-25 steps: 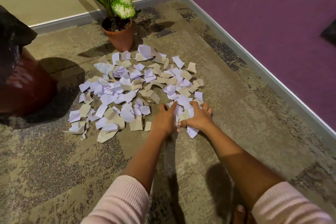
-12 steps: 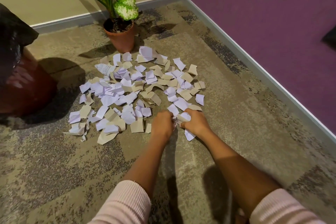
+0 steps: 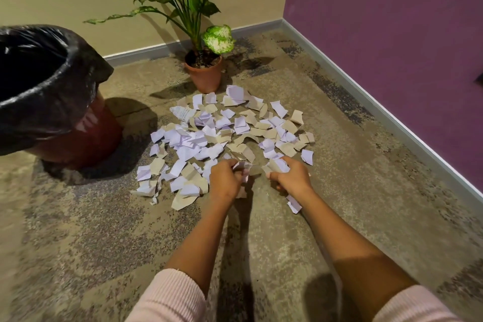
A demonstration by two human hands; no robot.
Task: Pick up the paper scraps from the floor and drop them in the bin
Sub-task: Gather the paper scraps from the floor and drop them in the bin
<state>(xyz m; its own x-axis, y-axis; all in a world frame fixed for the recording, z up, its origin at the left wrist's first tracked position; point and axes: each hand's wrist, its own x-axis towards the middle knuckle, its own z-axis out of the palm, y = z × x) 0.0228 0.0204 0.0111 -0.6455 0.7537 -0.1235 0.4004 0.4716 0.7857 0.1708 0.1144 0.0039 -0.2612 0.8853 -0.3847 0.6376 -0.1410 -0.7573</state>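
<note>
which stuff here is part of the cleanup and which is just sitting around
Part of the job: paper scraps on the carpet; black-lined bin; left hand and right hand, each gripping scraps.
Just there: potted plant; purple wall.

One head-worn wide-angle view, forward and down, close above the carpeted floor (image 3: 78,243) toward a wall corner (image 3: 283,22).

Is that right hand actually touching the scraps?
Touching. The head view shows the right hand with its fingers curled round a bunch of scraps, no gap between them.
</note>
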